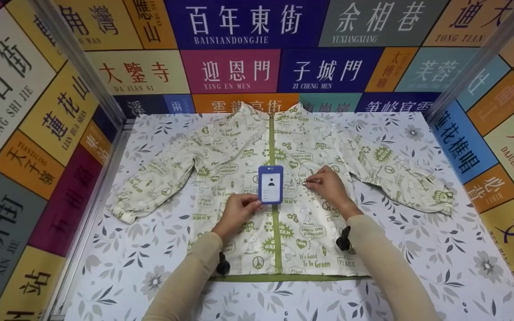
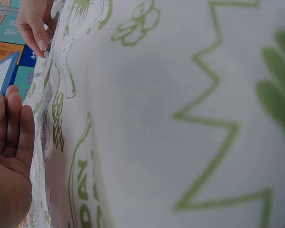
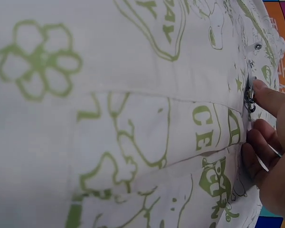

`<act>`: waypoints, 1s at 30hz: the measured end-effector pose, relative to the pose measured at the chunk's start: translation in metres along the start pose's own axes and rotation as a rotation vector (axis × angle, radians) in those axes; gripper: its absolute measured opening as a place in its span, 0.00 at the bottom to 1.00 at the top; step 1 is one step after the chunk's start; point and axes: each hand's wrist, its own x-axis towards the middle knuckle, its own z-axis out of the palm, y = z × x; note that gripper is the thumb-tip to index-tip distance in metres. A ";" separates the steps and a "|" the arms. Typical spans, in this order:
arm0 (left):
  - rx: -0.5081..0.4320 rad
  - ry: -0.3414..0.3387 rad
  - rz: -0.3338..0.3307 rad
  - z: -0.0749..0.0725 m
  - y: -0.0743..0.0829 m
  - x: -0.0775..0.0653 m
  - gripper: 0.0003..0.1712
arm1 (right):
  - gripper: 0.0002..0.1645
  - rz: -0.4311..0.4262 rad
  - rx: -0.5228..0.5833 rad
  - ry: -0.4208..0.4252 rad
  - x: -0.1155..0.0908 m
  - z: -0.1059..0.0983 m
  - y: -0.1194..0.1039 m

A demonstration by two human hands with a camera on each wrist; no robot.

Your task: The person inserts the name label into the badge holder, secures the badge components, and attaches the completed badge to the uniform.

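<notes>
A white jacket with green print (image 1: 308,218) lies spread out, sleeves to both sides, a green strip down its front. Over that strip is a blue ID badge holder (image 1: 271,203), upright, with a person icon on its card. My left hand (image 1: 238,211) pinches its lower left corner between thumb and fingers; in the left wrist view the badge's blue edge (image 2: 10,71) shows beyond the fingertips. At the chest on the right side, my right hand (image 1: 329,186) pinches a small metal clip (image 3: 250,97). A metal snap (image 3: 258,46) shows just beyond the clip, close over the fabric.
The table (image 1: 159,249) has a white cover with grey leaves and flowers. Panels with Chinese street names (image 1: 248,24) stand behind it and along both sides, joined by metal posts (image 1: 92,67). Dark wrist cameras (image 1: 343,238) sit at both cuffs, close above the jacket.
</notes>
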 end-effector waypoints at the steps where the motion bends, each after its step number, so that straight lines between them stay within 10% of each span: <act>1: 0.003 0.000 0.004 0.000 0.000 0.000 0.08 | 0.13 0.002 -0.006 -0.003 0.000 0.000 0.001; 15: -0.013 0.003 0.012 -0.001 0.001 -0.001 0.08 | 0.08 -0.045 -0.039 -0.047 0.005 -0.004 -0.006; 30: 0.017 0.001 -0.039 0.002 0.005 -0.003 0.08 | 0.15 0.032 0.311 -0.072 0.012 -0.018 -0.028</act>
